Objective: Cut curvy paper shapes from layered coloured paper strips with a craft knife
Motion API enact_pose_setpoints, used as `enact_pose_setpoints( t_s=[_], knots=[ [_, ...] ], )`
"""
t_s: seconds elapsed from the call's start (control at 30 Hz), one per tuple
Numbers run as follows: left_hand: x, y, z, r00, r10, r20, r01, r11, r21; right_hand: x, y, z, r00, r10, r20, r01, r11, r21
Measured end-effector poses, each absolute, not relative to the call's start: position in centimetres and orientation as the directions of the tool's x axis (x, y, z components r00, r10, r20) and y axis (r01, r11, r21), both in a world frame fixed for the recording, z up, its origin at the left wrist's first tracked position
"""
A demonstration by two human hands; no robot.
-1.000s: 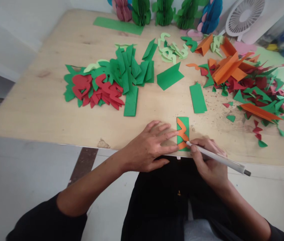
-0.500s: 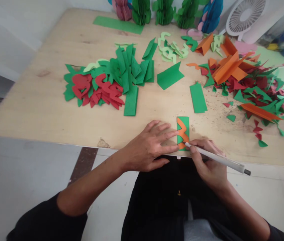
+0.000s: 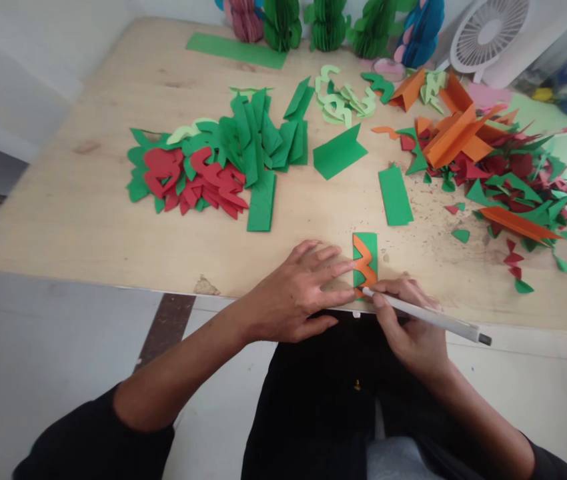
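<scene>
At the table's front edge lies a green paper strip (image 3: 372, 243) with a wavy orange paper cutout (image 3: 365, 257) on top of it. My left hand (image 3: 303, 290) rests flat with its fingers spread, and its fingertips press on the left side of the cutout. In my right hand (image 3: 416, 327) is a white pen (image 3: 428, 315), pinched near its tip and slanting down to the right. The pen tip touches the lower part of the orange cutout's edge. My right fingers hide the strip's lower right corner.
Red wavy cutouts (image 3: 218, 180) and folded green papers (image 3: 263, 133) lie in a pile at left. Orange folded papers (image 3: 456, 133) and scraps heap at right. A white fan (image 3: 491, 33) and honeycomb paper figures (image 3: 328, 27) stand at the back.
My right hand has moved slightly left and down with the pen, its tip passing along the cutout's lower edge. My left hand has stayed in place.
</scene>
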State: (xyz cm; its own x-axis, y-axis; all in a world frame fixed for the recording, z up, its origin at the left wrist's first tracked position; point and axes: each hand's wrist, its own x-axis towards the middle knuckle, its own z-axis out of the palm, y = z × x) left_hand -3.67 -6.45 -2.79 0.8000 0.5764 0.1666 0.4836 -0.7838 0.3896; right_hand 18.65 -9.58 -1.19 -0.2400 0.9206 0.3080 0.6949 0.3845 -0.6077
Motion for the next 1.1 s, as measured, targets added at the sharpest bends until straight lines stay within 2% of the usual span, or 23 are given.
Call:
enact_pose_setpoints(
  t_s=[0.4, 0.8, 1.1],
  knots=[
    [-3.7, -6.5, -2.7, 0.804, 0.572, 0.161, 0.480, -0.785, 0.391, 18.5, -9.5, -1.0, -0.242, 0.918, 0.315, 0.679, 0.392, -0.621],
    [-3.7, -6.4, -2.7, 0.807, 0.574, 0.138, 0.487, -0.780, 0.392, 19.7, -9.3, -1.6, -0.179, 0.944, 0.277, 0.730, 0.317, -0.606],
    [-3.7, -6.4, -2.7, 0.802, 0.575, 0.161, 0.483, -0.784, 0.389, 18.8, -9.6, -1.3, -0.225, 0.925, 0.308, 0.680, 0.375, -0.630]
  ],
)
